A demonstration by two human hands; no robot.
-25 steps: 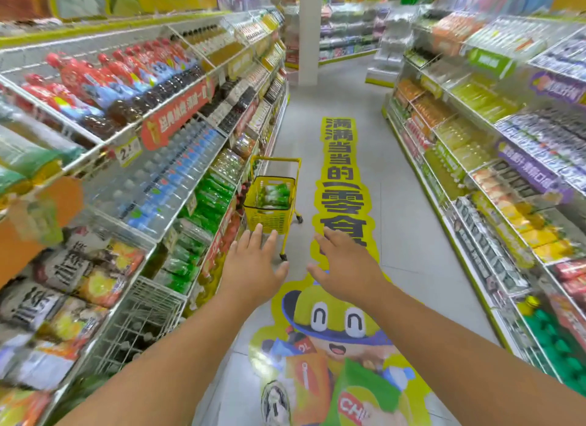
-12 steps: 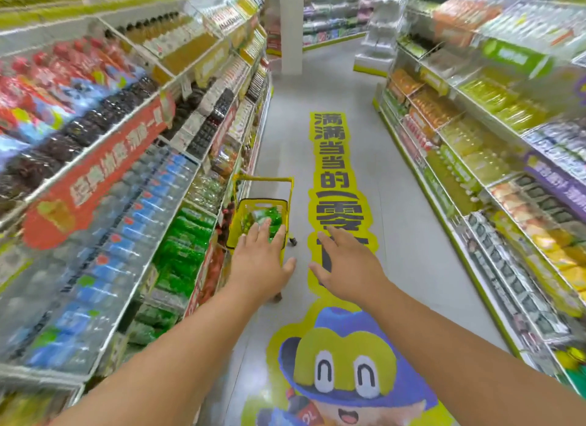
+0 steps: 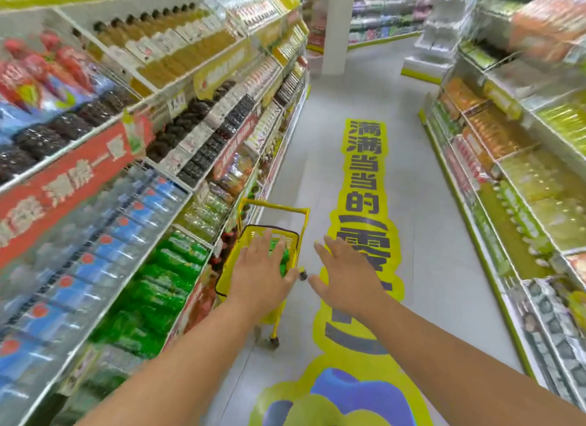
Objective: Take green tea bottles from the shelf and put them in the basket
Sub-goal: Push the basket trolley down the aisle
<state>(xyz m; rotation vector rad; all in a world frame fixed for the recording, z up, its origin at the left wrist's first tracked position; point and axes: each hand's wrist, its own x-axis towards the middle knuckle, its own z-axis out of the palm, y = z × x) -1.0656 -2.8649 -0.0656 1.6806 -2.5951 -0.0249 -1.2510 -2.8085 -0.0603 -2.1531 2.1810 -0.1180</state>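
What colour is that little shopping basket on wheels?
The basket is bright yellow, seen clearly in the head view.

The basket [image 3: 253,235] stands on the floor [image 3: 428,235] beside the left shelf [image 3: 177,222], with bottles [image 3: 280,260] lying in it. The left hand [image 3: 258,276] is in front of the basket, the right hand [image 3: 345,276] just right of it. A floor sticker [image 3: 364,171] runs down the aisle's middle. Another shelf [image 3: 494,184] lines the right; a pillar [image 3: 336,25] stands far off.

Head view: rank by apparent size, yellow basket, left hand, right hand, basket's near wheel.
1. yellow basket
2. left hand and right hand: look alike, no ranking
3. near wheel: smallest
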